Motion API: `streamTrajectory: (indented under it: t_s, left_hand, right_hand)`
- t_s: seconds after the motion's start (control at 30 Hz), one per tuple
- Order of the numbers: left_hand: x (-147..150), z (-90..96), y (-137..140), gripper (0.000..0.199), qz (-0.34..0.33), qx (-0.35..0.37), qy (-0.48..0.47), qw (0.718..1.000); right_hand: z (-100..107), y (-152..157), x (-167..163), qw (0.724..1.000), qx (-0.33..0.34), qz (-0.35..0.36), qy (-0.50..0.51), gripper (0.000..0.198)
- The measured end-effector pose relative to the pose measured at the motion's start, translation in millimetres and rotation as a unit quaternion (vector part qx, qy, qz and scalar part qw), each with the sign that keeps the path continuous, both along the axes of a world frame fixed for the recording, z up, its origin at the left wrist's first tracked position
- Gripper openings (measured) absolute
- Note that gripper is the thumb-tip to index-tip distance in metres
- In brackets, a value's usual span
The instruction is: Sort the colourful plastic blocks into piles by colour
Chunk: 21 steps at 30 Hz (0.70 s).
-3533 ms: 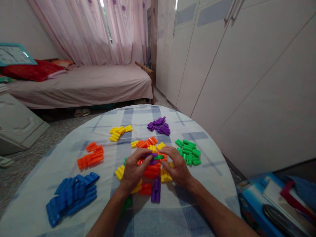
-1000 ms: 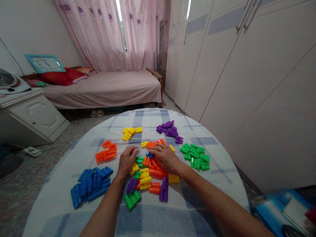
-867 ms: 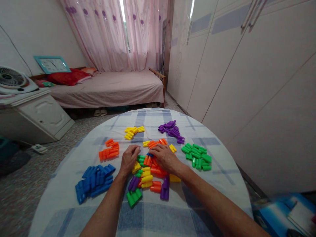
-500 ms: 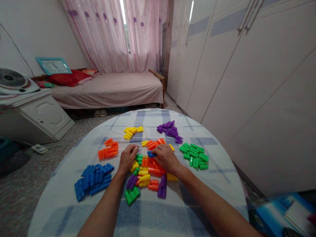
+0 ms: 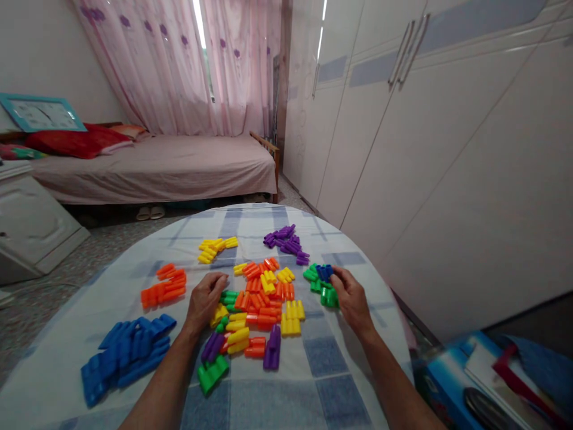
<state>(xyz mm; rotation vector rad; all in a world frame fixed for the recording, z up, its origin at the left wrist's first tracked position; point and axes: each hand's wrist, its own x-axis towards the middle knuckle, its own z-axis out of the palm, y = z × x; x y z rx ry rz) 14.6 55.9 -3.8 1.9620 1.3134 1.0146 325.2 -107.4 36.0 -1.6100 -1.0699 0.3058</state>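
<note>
My right hand pinches a blue plastic building block of joined tubes just over the green block pile, partly covering that pile. My left hand rests with curled fingers at the left side of the mixed pile, and nothing shows in it. Beside its fingers lie green blocks. The mixed pile in the middle has orange blocks, yellow blocks, a purple block and a green block at its near edge.
Sorted piles ring the middle: blue blocks, orange blocks, yellow blocks and purple blocks. They lie on a round table with a checked cloth. A bed stands behind, a wardrobe to the right.
My right hand has moved from the mixed pile rightward to the green pile, carrying the blue block. My left hand stays beside the mixed pile. The view has turned rightward.
</note>
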Motion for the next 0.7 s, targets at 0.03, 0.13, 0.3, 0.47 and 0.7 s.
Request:
streamTrajectory:
  t_s: [0.03, 0.13, 0.3, 0.47, 0.7]
  left_hand:
    - [-0.5, -0.8, 0.7, 0.042, 0.001, -0.002, 0.001, 1.000]
    - [-0.9, -1.9, 2.3, 0.044, 0.008, -0.007, 0.005, 1.000]
    - [-0.3, -1.8, 2.6, 0.043, 0.012, -0.006, 0.006, 1.000]
    - [-0.4, -1.9, 2.0, 0.043, 0.012, -0.014, 0.004, 1.000]
    - [0.0, -3.2, 1.7, 0.040, 0.013, -0.001, 0.011, 1.000]
  right_hand:
    - [-0.4, -3.7, 7.5, 0.999, 0.008, -0.034, -0.010, 0.036]
    - [-2.3, -11.9, 23.9, 0.994, 0.019, -0.110, -0.010, 0.042]
    - [-13.1, -17.0, 33.0, 0.989, 0.008, -0.148, -0.014, 0.047]
    - [-23.2, -16.4, 34.6, 0.991, 0.005, -0.136, 0.003, 0.046]
    - [-7.5, -19.4, 14.8, 0.997, 0.037, -0.070, -0.001, 0.033]
